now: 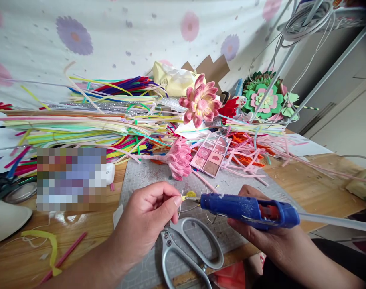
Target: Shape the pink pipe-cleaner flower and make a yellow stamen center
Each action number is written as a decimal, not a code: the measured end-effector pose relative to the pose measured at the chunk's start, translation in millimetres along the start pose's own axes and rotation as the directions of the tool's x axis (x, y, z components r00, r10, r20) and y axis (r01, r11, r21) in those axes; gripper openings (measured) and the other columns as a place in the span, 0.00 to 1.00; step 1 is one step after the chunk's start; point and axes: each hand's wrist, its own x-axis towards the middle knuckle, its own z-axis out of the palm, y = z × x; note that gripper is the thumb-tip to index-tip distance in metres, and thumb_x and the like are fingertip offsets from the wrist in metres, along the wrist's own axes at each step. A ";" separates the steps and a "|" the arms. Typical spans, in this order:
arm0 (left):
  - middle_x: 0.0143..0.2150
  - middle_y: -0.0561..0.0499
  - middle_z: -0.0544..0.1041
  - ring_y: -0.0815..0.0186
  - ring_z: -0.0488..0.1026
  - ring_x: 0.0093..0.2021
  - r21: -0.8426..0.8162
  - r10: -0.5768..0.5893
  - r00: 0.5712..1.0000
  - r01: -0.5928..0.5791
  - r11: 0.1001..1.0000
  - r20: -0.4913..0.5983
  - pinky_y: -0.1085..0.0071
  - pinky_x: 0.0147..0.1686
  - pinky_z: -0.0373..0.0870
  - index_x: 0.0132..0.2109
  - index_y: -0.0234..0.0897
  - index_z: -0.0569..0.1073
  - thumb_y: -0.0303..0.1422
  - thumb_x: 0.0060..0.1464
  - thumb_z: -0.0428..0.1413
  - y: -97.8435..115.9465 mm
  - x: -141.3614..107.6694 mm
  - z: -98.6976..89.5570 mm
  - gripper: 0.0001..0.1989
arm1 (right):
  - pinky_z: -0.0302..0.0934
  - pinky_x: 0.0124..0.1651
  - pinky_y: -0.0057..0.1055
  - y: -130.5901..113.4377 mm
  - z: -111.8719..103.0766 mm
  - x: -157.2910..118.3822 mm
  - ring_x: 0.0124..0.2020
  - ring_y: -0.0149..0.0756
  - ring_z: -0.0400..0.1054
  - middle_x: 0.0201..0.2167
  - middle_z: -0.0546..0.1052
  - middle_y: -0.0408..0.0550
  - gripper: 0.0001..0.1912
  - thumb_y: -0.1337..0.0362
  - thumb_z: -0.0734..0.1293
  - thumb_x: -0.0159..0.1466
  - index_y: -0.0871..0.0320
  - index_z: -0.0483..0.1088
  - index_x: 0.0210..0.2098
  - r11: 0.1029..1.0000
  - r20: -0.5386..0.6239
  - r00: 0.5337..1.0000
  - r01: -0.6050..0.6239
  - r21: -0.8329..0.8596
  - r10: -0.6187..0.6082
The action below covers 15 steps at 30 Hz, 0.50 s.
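Note:
My left hand [152,212] pinches a small yellow piece [183,198] with thin wire-like strands between thumb and index finger. Wrapped round a blue glue gun [231,206] is my right hand [261,235]; the gun's nozzle points left, close to the yellow piece. Whether they touch is too small to tell. Below my left fingertips lie silver scissors [187,249] on the grey cutting mat [140,180]. Behind the hands rest a pink fuzzy flower [179,159] on a stem and a makeup palette [211,154]. A yellow round bit [191,194] is just behind the nozzle.
Bundles of coloured pipe cleaners [80,124] cover the back left. A pink open flower [201,102] stands at the back centre, green flowers [263,98] at the right. Loose pink stems [245,156] lie right of the palette. A white case [110,174] sits at left.

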 end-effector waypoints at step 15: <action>0.17 0.55 0.70 0.75 0.57 0.17 -0.169 -0.117 0.992 0.122 0.978 0.039 0.79 0.15 0.49 0.28 0.37 0.74 0.33 0.52 0.56 -2.4 0.3 0.4 0.07 | 0.59 0.28 0.29 6.9 -16.0 3.1 0.25 0.34 0.63 0.24 0.67 0.44 0.10 0.58 0.67 0.59 0.55 0.66 0.24 0.996 -0.011 1.000 -0.029 -0.085 0.028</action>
